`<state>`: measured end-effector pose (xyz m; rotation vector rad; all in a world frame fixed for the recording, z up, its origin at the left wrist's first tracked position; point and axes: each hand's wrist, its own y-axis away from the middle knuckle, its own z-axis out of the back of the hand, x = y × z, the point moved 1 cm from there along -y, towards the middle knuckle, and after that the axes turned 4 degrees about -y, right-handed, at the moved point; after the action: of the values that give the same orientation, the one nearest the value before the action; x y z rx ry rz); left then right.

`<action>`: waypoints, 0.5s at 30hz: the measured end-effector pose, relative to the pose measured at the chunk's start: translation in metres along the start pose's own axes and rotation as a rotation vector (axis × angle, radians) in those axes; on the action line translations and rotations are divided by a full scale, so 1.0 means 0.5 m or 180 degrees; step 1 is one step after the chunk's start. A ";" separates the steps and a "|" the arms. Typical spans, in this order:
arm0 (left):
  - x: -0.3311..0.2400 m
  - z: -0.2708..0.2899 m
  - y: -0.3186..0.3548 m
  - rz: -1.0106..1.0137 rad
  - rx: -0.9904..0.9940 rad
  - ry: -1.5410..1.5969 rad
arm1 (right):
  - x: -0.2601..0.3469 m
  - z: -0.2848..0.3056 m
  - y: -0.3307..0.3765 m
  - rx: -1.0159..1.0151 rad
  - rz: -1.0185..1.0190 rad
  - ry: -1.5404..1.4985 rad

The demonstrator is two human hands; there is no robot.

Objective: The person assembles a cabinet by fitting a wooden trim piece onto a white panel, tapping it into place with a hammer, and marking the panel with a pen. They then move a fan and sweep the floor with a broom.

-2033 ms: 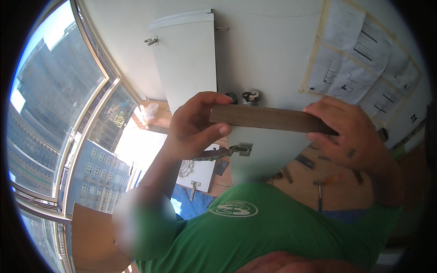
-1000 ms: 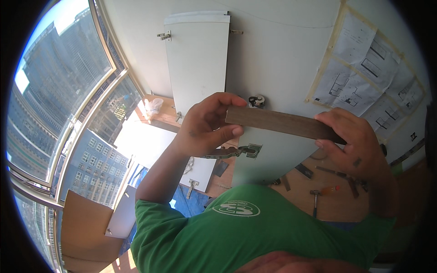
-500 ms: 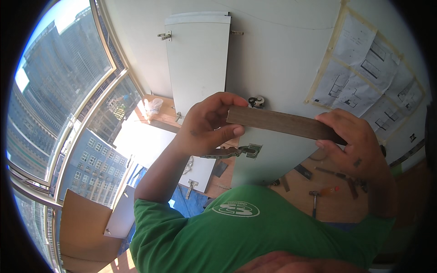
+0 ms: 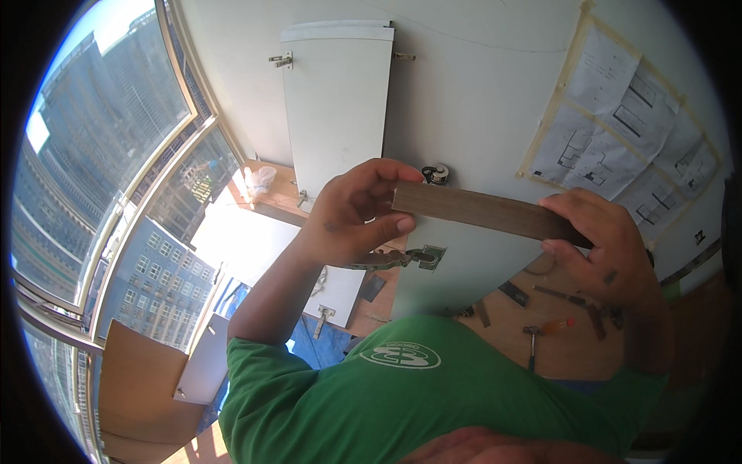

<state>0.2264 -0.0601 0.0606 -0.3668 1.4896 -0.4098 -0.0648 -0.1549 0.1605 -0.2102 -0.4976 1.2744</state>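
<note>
Both hands hold a flat, dark brown wood-look strip (image 4: 491, 214), which slopes slightly down to the right. My left hand (image 4: 352, 213) is closed round its left end, thumb below and fingers curled above. At the right end, my right hand (image 4: 603, 240) grips it between thumb and fingers. Right beneath the strip is a pale cabinet door panel (image 4: 471, 263), tilted in front of my body. Whether strip and panel are joined, I cannot tell. A metal concealed hinge (image 4: 421, 257) is fitted to the panel, its arm reaching under my left wrist.
A hammer (image 4: 532, 340) and an orange-handled tool (image 4: 558, 326) lie on the wooden surface at right. Other hinged panels (image 4: 338, 108) lean against the wall behind. A small roll (image 4: 435, 173) sits beyond the strip. Windows line the left; taped drawings (image 4: 626, 131) hang right.
The strip has shifted slightly to the right, along with my right hand. My left hand keeps nearly the same place and grip.
</note>
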 end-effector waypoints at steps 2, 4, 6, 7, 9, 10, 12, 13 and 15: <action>-0.001 0.000 0.001 -0.0016 0.0023 -0.0004 | 0.001 0.001 0.001 0.0003 0.0003 0.0012; 0.001 0.001 0.002 -0.0047 0.0020 0.0003 | 0.002 0.002 0.001 0.0015 -0.0001 0.0017; 0.007 0.002 0.003 -0.0093 -0.0010 0.0021 | 0.003 0.003 -0.001 0.0036 -0.0009 0.0012; 0.006 0.001 0.003 -0.0081 -0.0010 0.0019 | 0.004 0.003 -0.001 0.0039 -0.0004 0.0020; 0.001 0.000 0.003 -0.0057 -0.0012 0.0015 | 0.004 0.003 -0.001 0.0045 0.0008 0.0034; 0.002 -0.001 0.003 -0.0042 -0.0008 0.0026 | 0.004 0.003 0.000 0.0046 -0.0004 0.0031; 0.005 0.000 0.004 -0.0012 -0.0003 0.0048 | 0.005 0.002 0.002 0.0049 -0.0028 0.0025; 0.005 0.001 0.004 -0.0012 0.0003 0.0041 | 0.006 0.002 0.001 0.0043 -0.0022 0.0024; 0.004 0.002 0.005 -0.0013 0.0013 0.0026 | 0.007 0.001 0.000 0.0031 -0.0010 0.0021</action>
<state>0.2274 -0.0589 0.0575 -0.3655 1.4958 -0.4181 -0.0645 -0.1516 0.1619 -0.2053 -0.4858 1.2725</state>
